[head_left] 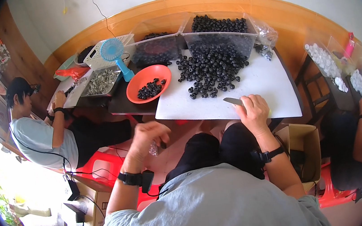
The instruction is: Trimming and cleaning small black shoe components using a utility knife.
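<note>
At far left, a co-worker (41, 134) in a pale shirt and dark cap, seated at the table's end, hands raised together. Next, on the table, a red bag (72, 73), a white basket (97, 55) and a metal tray (117, 87) of small silvery pieces, with a blue fan (113, 51) upright just beside.

Holds the left hand (149, 136) in the air off the table's near side, wrist bent, fingers curled narrow. Shows something dark at the fingertips; cannot tell whether gripped. Beyond, an orange bowl (140, 74) with some loose black pieces in the bottom, and behind that a clear bin (151, 53) with more.

In the middle, a heap of black pieces (211, 66), spread over a white board (273, 90) in front of a second, well-filled clear bin (251, 37). Grips a knife (233, 101) in the right hand (254, 110) at the board's near edge, fingers closed around a mostly hidden handle, blade pointing left, just short of the nearest pieces.

Farther right, a clear bag (266, 32) beside the bin, an open carton (310, 137) below, then white pieces (323, 60), a pink bottle (349, 45) and another co-worker (349, 155) in dark clothes.
</note>
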A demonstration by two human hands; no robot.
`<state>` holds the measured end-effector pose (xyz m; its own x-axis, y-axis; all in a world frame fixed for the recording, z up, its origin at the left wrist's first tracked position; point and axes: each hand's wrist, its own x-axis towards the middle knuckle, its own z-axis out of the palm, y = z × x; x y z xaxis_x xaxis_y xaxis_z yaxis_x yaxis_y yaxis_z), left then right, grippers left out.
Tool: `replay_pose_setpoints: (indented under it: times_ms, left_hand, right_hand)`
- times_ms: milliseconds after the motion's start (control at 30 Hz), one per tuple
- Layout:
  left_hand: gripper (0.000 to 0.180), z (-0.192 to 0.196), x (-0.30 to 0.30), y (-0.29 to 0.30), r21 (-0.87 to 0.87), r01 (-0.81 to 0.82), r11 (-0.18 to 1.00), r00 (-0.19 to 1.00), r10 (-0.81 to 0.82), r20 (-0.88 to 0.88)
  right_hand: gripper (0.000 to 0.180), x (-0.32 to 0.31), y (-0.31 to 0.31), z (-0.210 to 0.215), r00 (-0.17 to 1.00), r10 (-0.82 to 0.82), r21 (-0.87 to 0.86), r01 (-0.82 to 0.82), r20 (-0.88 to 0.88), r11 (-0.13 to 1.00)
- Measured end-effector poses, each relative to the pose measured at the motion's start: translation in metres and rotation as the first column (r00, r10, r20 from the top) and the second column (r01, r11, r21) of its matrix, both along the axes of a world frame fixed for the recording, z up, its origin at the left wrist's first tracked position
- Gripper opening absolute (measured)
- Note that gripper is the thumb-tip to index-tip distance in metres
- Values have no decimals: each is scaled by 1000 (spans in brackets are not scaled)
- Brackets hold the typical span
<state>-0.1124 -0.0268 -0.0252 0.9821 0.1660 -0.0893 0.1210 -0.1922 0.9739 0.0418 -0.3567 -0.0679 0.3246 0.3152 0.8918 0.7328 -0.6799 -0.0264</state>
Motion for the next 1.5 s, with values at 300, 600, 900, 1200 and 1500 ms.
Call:
replay_pose_setpoints:
  times_ms: [300,600,900,1200,1500]
  left_hand:
    - [38,-5,52,96,-376,-533,758,809,587,38]
    - [35,-20,91,137,-631,-434,643,880,452,-145]
    - [28,-5,105,122,-512,-551,659,826,517,-223]
    - [12,13,88,105,-731,-361,579,919,354,-174]
    - [11,119,105,112,-653,-261,711,911,406,79]
  right_hand:
    - [23,-2,3,-2,999,-36,-53,35,-19,998]
    - [23,-2,4,1,999,-37,-49,36,-21,998]
    - [23,-3,0,3,998,-52,-37,50,-40,998]
    - [22,-3,1,6,998,-13,-25,12,-56,1000]
    - [24,-5,2,10,997,14,28,-12,-80,1000]
